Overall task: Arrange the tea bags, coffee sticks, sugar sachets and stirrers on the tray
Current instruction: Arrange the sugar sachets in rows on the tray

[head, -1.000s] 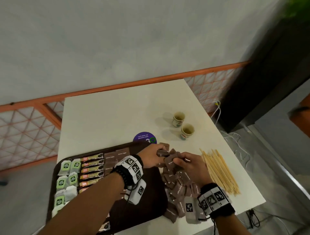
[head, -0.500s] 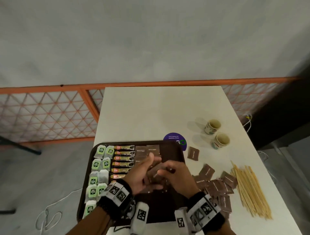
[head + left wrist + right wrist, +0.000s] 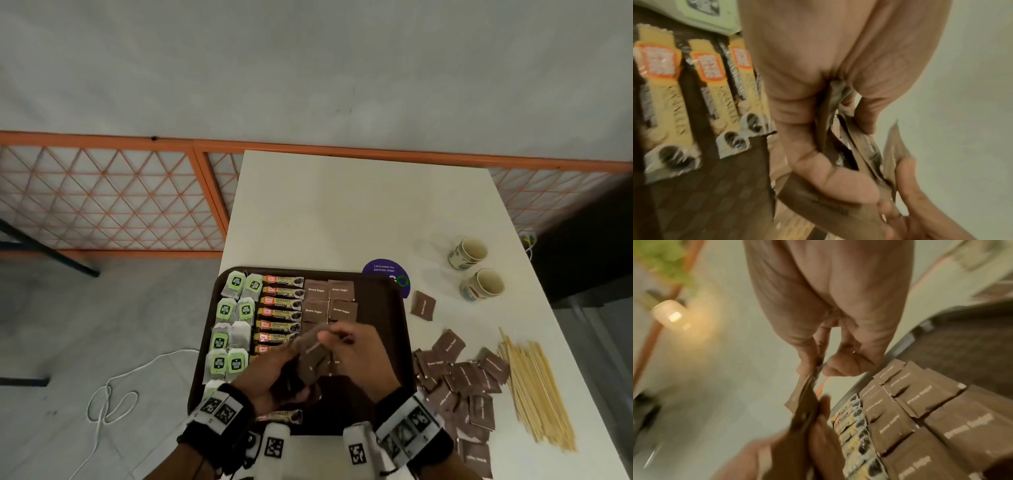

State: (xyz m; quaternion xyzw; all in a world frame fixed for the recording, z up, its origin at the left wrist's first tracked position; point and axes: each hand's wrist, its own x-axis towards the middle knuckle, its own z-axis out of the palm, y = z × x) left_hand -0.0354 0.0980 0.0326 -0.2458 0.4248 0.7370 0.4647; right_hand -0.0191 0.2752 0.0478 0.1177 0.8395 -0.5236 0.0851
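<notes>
Holding a fanned stack of brown paper sugar sachets (image 3: 313,359) above the dark brown plastic tray (image 3: 387,308) | left hand (image 3: 274,377) clamped round stack | right hand (image 3: 356,353) pinching top sachet | risk: loose grip spilling sachets onto laid rows.

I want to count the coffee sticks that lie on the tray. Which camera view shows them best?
The head view: the coffee sticks lie in one column between the tea bags and the sugar sachets, though the hands hide the nearest ones. The left wrist view shows about three, blurred and cropped. The right wrist view shows only their ends.
</notes>
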